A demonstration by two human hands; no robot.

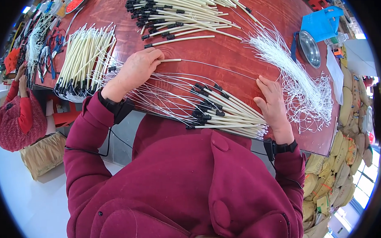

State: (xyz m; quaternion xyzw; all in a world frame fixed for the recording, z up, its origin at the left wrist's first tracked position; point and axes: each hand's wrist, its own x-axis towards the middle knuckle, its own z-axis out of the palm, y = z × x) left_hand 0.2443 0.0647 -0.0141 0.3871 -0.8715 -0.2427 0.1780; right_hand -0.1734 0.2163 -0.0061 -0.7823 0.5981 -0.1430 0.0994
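Observation:
My left hand [139, 67] is closed round a thin cream tube [171, 60], with its fingers covering most of it. A white cord [220, 66] runs from the tube's right end across to my right hand [272, 100]. The fingers of that hand are stretched out, the thumb apart, and the cord meets the fingertips; whether it is pinched there is hard to see. Between my hands, at the near table edge, lies a bundle of cream tubes [236, 109] with black ends and white cords trailing left. A loose heap of white cords [295, 69] spreads beyond my right hand.
More cream tubes with black ends form a far pile [187, 14] and a left pile [86, 59] on the red table [221, 48]. A metal dish [309, 49] and blue container [321, 23] stand at right. Another person [20, 116] is at far left; stacked sacks [339, 164] line the right.

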